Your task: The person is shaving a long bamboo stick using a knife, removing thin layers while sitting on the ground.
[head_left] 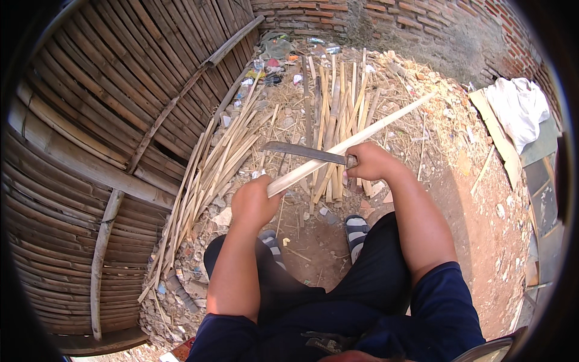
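My left hand [254, 202] is wrapped round the near end of a long pale bamboo strip [380, 123], which slants up and away to the right. My right hand [367, 161] is closed on the handle of a machete [304, 151]. The machete's dark blade points left and crosses the strip a little beyond my left hand; whether its edge bites into the strip I cannot tell. Beneath the strip, on the ground ahead, lies a pile of split bamboo pieces [333, 114].
Thin bamboo strips [208, 163] lie in a long heap along the slatted bamboo wall [120, 78] on the left. A brick wall [410, 24] closes off the back. Litter and rubble cover the ground. A white sack [515, 105] rests at the right beside a cardboard piece [494, 136].
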Demonstrator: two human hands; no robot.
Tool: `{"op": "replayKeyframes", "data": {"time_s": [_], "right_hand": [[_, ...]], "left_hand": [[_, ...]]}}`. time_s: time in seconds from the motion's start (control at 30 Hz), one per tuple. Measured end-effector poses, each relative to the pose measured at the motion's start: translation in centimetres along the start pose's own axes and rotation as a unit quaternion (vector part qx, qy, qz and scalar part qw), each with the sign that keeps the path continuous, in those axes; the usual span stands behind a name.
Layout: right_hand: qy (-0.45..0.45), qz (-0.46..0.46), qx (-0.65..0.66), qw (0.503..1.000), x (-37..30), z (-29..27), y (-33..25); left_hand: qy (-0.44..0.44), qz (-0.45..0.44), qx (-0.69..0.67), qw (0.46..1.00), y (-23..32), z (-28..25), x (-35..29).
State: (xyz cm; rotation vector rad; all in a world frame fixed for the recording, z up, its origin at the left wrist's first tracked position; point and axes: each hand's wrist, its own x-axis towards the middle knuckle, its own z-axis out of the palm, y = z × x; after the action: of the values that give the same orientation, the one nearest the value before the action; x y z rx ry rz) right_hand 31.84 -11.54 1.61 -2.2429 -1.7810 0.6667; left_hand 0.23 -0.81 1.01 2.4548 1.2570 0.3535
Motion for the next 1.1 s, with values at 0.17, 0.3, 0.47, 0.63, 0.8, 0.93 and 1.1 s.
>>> {"op": "replayKeyframes", "data": {"time_s": [0.17, 0.3, 0.47, 0.63, 0.8, 0.93, 1.1], "right_hand": [[-0.008, -0.030, -0.023, 0.999, 0.4, 1.2, -1.1], [0.001, -0.053, -0.012, 0.999, 0.5, 1.7, -0.7], [-0.003, -0.053, -0.006, 0.999, 0.5, 1.6, -0.7], [-0.002, -0.057, -0.019, 0.998, 0.8, 2.3, 0.0], [-0.040, -0.037, -0.023, 0.998, 0.8, 1.7, -0.7], [-0.041, -0.034, -0.021, 0.998, 0.7, 1.7, -0.6], [-0.057, -0.018, -0.002, 0.998, 0.7, 1.6, -1.0]], "left_hand": [[-0.006, 0.006, 0.011, 1.000, -0.1, 0.1, -0.1], [-0.017, 0.005, 0.014, 1.000, 0.1, 0.0, 0.0], [-0.023, 0.004, 0.012, 1.000, 0.0, 0.0, 0.0], [-0.035, 0.004, 0.018, 0.999, 0.3, -0.2, 0.0], [-0.030, 0.011, 0.021, 0.999, 0.0, 0.0, 0.0], [-0.022, 0.023, 0.014, 0.999, -0.2, 0.2, 0.0], [-0.018, 0.031, 0.017, 0.999, -0.4, 0.3, 0.0]]}}
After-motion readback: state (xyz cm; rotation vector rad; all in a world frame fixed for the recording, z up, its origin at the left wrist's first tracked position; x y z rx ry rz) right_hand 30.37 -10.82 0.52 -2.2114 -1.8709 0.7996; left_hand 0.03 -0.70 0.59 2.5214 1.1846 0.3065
